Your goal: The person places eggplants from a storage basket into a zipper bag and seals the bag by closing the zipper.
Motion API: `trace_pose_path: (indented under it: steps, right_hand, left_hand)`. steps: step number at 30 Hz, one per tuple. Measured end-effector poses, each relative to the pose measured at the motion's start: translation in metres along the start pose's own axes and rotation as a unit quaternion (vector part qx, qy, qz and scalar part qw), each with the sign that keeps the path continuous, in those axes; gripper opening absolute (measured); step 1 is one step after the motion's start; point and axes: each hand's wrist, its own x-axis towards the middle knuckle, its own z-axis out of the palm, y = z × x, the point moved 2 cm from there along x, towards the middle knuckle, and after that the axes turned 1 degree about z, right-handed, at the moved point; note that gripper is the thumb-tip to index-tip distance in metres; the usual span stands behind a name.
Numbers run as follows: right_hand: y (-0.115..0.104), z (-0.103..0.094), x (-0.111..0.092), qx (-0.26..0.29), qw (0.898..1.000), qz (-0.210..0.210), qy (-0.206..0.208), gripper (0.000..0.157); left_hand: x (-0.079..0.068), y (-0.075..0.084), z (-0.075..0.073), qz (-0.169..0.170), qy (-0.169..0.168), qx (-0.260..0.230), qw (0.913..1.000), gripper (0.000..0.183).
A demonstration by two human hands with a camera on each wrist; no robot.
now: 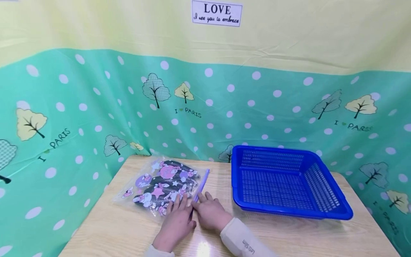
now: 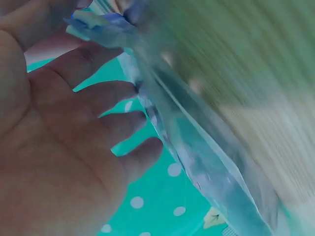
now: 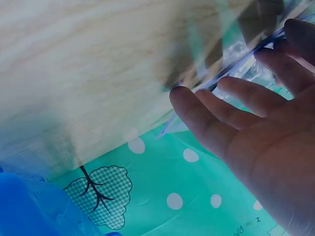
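A clear zip bag [image 1: 160, 189] with pink and purple cartoon prints lies on the table at the left in the head view. Dark contents show through it, but their kind is unclear. Its purple zip strip [image 1: 203, 182] runs along the right edge. My left hand [image 1: 176, 223] is at the near end of this strip, fingers spread over the bag edge, the corner between thumb and index finger. Close beside it, my right hand [image 1: 212, 213] pinches the strip between thumb and index finger, the other fingers extended. The fingertips partly hide the strip's near end.
To the right of the bag stands a blue plastic basket [image 1: 236, 185] with slotted walls. The wooden table [image 1: 106, 228] meets a green polka-dot cloth [image 1: 205, 135] behind and along its sides.
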Motion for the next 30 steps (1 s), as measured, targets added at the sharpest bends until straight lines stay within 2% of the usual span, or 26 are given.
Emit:
trace_pose_path:
  steps: [3, 7, 10, 14, 19, 25, 27, 30]
  right_hand:
    - [-0.001, 0.002, 0.0, 0.0, 1.0, 0.005, -0.004, 0.041]
    - [0.0, 0.005, 0.0, -0.01, 1.0, 0.005, 0.0, 0.042]
    - [0.002, 0.006, 0.0, -0.014, 1.0, 0.002, 0.009, 0.041]
    - [0.003, 0.007, 0.0, -0.022, 1.0, -0.002, 0.023, 0.037]
    - [0.003, 0.008, 0.001, -0.014, 1.0, 0.001, 0.023, 0.036]
    - [0.003, 0.007, 0.001, -0.007, 1.0, -0.006, 0.025, 0.033]
    - [0.003, 0.007, 0.0, -0.006, 1.0, -0.009, 0.028, 0.033]
    - [0.004, 0.006, 0.0, -0.014, 0.999, -0.01, 0.035, 0.032]
  left_hand:
    - [-0.01, -0.004, -0.006, 0.018, -0.01, -0.005, 0.9998, 0.063]
    - [-0.023, -0.011, -0.013, 0.032, -0.043, -0.008, 0.9985, 0.063]
    - [-0.028, -0.016, -0.012, 0.053, -0.063, 0.015, 0.9965, 0.058]
    - [-0.028, -0.021, -0.007, 0.079, -0.064, 0.038, 0.9941, 0.048]
    - [-0.029, -0.023, -0.004, 0.067, -0.067, 0.021, 0.9953, 0.039]
    - [-0.03, -0.022, -0.008, 0.069, 0.002, 0.064, 0.9956, 0.022]
    - [-0.03, -0.023, -0.009, 0.06, -0.004, 0.07, 0.9958, 0.023]
    - [-0.03, -0.024, -0.008, 0.052, -0.041, 0.073, 0.9952, 0.037]
